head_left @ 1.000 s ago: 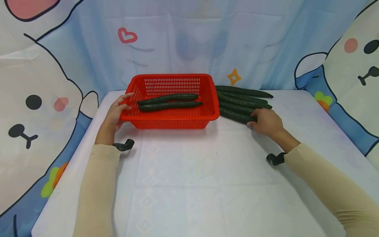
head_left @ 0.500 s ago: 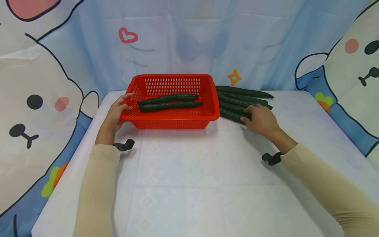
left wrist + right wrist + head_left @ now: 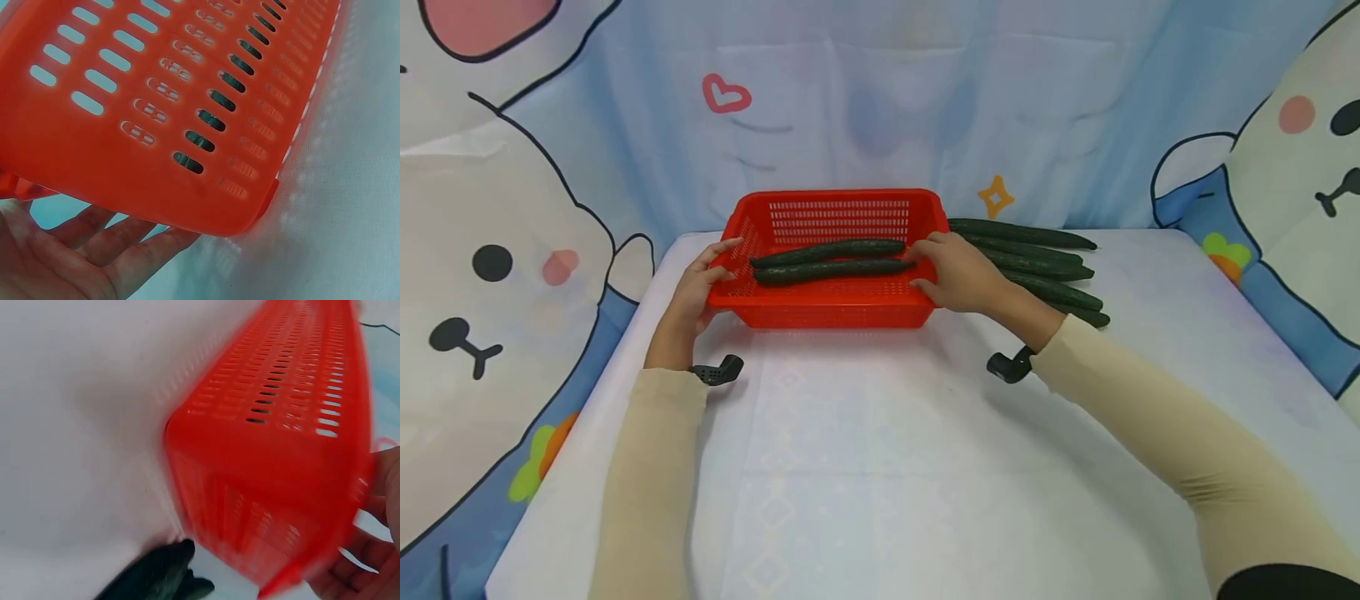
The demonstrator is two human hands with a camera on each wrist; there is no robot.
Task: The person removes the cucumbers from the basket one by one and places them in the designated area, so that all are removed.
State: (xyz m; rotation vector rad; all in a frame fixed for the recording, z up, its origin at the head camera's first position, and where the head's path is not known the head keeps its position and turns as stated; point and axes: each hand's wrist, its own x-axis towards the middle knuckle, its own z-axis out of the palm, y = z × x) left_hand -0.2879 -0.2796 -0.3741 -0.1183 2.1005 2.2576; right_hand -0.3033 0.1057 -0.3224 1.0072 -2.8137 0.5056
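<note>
In the head view a red slotted plastic basket (image 3: 835,317) stands near the back of the table, two long dark green cucumbers (image 3: 827,250) lying side by side inside it. My left hand (image 3: 688,287) grips the left end of its rim; the left wrist view has the fingers (image 3: 140,247) under the rim's edge, outside the wall. At the opposite end my right hand (image 3: 958,271) holds the right rim, fingertips reaching inside close to a cucumber's tip. Outside the basket end, that hand's fingers (image 3: 369,553) show in the right wrist view, where the rim is blurred.
Several more cucumbers (image 3: 1052,262) lie fanned out on the table right of the basket, partly behind my right hand and wrist. A white cloth (image 3: 850,467) covers the table. Behind it hangs a light blue curtain (image 3: 880,108) with cartoon prints.
My right hand has left the cucumbers on the right and moved left to the basket's right rim. The left hand stays on the left rim; the basket has not visibly moved.
</note>
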